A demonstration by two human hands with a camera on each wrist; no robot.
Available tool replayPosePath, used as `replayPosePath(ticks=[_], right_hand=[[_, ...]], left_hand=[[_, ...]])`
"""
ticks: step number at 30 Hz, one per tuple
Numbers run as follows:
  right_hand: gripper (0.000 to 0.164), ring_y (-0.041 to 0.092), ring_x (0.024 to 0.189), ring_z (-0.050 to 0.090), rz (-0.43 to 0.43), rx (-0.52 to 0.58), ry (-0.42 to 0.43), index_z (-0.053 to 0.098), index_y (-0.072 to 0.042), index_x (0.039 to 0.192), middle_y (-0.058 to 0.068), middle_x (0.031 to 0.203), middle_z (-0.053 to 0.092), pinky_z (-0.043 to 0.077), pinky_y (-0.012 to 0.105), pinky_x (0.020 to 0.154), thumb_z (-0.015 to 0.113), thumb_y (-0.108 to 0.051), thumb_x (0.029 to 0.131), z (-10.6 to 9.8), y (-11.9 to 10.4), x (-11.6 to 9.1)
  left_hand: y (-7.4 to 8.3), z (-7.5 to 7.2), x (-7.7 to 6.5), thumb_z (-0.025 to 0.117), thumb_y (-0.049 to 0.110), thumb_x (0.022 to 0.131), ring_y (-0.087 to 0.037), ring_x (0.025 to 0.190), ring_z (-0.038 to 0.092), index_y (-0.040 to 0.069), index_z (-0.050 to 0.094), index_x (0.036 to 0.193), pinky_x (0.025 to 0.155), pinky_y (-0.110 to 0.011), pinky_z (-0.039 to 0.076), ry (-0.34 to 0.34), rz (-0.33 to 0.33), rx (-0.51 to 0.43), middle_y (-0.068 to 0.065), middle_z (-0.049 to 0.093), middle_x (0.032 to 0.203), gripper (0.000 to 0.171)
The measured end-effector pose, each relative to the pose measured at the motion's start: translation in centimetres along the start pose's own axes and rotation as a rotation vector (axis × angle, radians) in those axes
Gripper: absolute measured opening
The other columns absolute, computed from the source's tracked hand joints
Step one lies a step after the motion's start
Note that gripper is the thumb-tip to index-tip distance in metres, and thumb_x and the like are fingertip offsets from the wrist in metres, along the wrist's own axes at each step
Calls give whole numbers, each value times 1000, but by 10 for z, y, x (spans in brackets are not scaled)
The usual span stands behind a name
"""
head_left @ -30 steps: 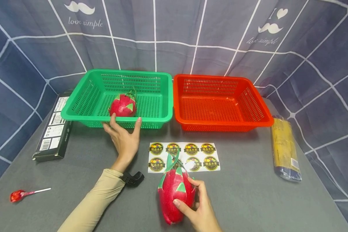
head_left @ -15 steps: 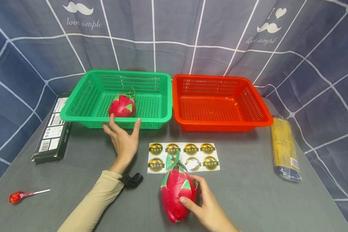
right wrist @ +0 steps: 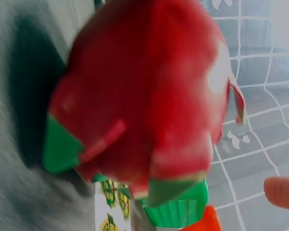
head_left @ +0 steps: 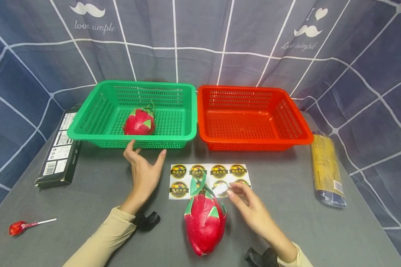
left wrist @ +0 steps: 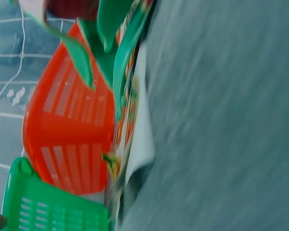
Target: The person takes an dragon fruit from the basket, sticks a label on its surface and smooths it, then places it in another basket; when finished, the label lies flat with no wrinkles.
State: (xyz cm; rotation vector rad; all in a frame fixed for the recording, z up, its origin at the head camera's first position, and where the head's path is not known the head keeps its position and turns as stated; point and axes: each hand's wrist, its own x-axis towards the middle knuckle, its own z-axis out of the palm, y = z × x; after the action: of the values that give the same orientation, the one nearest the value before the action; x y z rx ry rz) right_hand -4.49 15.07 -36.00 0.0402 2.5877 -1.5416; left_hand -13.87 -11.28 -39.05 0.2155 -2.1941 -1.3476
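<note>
A dragon fruit [head_left: 205,222] lies near the front of the table, its green leaves overlapping a white sheet of round stickers [head_left: 194,181]. My right hand [head_left: 255,213] is off the fruit, thumb and fingers apart over the sheet's right edge; whether they touch the sheet I cannot tell. In the right wrist view the fruit [right wrist: 144,91] fills the middle, with one fingertip [right wrist: 282,192] at the right. My left hand [head_left: 142,178], fingers spread and holding nothing, is just in front of the green basket [head_left: 178,138]. Another dragon fruit [head_left: 139,122] sits inside that basket.
A red basket [head_left: 254,141] stands beside the green one, against a grey checked curtain [head_left: 200,33]. A black box [head_left: 58,155] lies at the left, a lollipop [head_left: 18,227] at the front left, and a yellow wrapped pack [head_left: 327,170] at the right.
My right hand has let go of the dragon fruit and moved up and right to the sticker sheet. My left hand has drawn back slightly from the green basket's rim.
</note>
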Motion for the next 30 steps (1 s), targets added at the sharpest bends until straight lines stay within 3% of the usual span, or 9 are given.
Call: replayPosePath(ticks=[3, 7, 11, 15, 19, 23, 30], right_hand=[[36, 13, 100, 58, 25, 116, -42, 53, -3, 121, 14, 112, 62, 46, 27, 88, 54, -22, 90, -8, 0, 16], [40, 21, 102, 59, 48, 248, -139, 50, 0, 125, 20, 116, 60, 46, 33, 89, 51, -23, 92, -14, -1, 39], [43, 31, 109, 57, 12, 280, -232, 49, -1, 126, 21, 116, 60, 45, 42, 92, 53, -26, 91, -11, -5, 60], [43, 36, 109, 56, -38, 264, -321, 48, 0, 127, 21, 117, 60, 44, 46, 93, 52, -24, 91, -4, -14, 78], [41, 36, 111, 55, -40, 274, -420, 48, -3, 128, 21, 121, 57, 42, 45, 96, 50, -21, 91, 4, -21, 98], [41, 32, 111, 56, -28, 250, -501, 48, -3, 128, 19, 120, 58, 43, 41, 96, 51, -21, 91, 15, -25, 119], [44, 19, 94, 64, -55, 45, -537, 49, -9, 126, 12, 111, 64, 50, 29, 81, 59, -25, 86, 43, -17, 141]], left_hand=[[1, -2, -7, 71, 26, 77, -31, 117, 42, 2, 33, 126, 96, -44, 34, -92, 41, 31, -18, 37, 126, 67], [-3, -2, -10, 72, 27, 75, -27, 120, 45, 5, 52, 118, 98, -45, 35, -312, 94, 99, -12, 50, 124, 52], [-12, -1, -11, 75, 35, 71, -31, 133, 31, 10, 52, 124, 103, -55, 27, -528, 80, 191, -14, 41, 138, 63], [-21, -1, -12, 77, 42, 65, -38, 138, 16, 10, 47, 130, 107, -58, 16, -667, 113, 287, -19, 29, 145, 78], [-24, -2, -14, 78, 44, 63, -40, 138, 12, 8, 48, 130, 109, -55, 11, -713, 172, 336, -22, 26, 146, 82], [-24, -1, -14, 78, 45, 63, -40, 138, 11, 9, 48, 131, 109, -55, 11, -718, 181, 355, -22, 25, 146, 82], [-25, -2, -15, 77, 46, 63, -40, 138, 10, 9, 48, 130, 110, -55, 10, -713, 186, 359, -21, 25, 147, 82]])
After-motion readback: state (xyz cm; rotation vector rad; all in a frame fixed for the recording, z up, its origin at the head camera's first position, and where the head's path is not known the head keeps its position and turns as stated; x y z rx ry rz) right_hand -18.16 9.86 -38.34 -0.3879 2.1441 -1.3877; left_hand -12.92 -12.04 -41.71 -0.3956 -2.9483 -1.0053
